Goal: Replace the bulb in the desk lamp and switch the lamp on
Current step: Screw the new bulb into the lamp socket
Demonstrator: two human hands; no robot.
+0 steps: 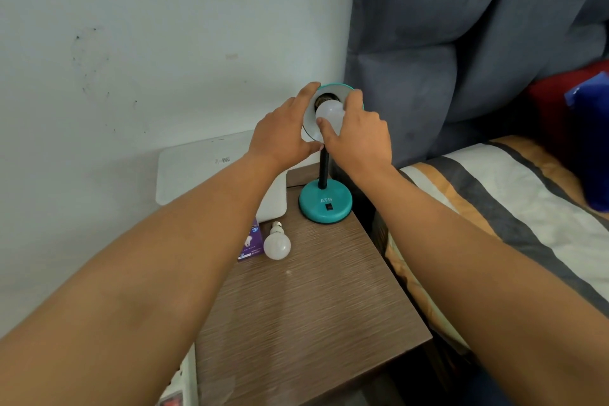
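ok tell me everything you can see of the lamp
The lamp is a small teal desk lamp: a round teal base marked ATN with a dark switch, a black neck, and a teal shade tilted toward the camera. It stands at the table's back right corner. The left hand steadies the shade's rim; the right hand grips a white bulb at the socket.

Bedroom in a home. Evidence: bed with striped sheet (514,208) along the right edge; padded grey headboard (461,43) behind it; wood-grain bedside table (313,306) in the wall corner, carrying a teal desk lamp (325,204) at its far right corner.
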